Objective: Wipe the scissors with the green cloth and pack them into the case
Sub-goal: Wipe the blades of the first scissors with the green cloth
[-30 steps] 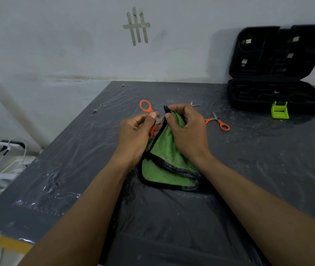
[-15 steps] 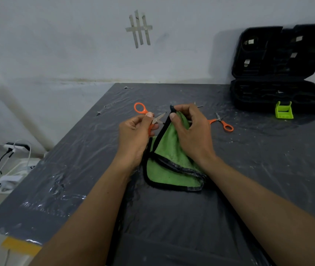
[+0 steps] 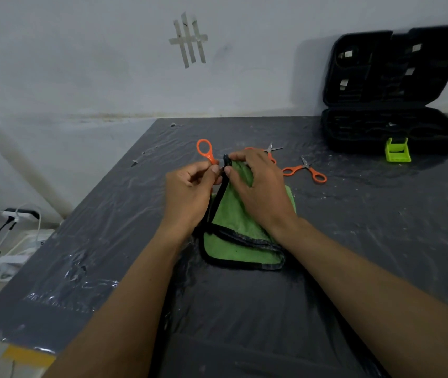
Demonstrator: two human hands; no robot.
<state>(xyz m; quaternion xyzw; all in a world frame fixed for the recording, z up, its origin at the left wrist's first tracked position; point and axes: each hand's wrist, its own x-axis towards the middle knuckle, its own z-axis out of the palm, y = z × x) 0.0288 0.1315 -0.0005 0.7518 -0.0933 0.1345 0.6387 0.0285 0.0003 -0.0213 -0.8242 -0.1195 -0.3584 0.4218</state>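
Mid-wipe, 1st pair. L hand [image 3: 190,192] pinches the orange scissors [image 3: 206,152] at the handle. R hand [image 3: 261,192] grips the green cloth [image 3: 239,230] bunched over the blades, btwn both hands. Spare pair [image 3: 306,170] and another [image 3: 271,150] lie just beyond R hand, probably unwiped. Case [image 3: 381,132] is open, far right of R hand. Packing not begun.

A table [image 3: 381,227] covered in wrinkled dark plastic sheet lies under the left hand [image 3: 187,197] and the right hand [image 3: 261,192]. On the white wall [image 3: 81,64] beyond them, grey tape strips [image 3: 188,40] form a crossed tally. Well beyond and to the right of the right hand stands a small lime-green plastic piece [image 3: 397,150]. Far left of the left hand, down on the floor, lies a power strip [image 3: 21,213] with cables plugged in. A yellow tape patch [image 3: 27,356] sits at the table's near left corner.
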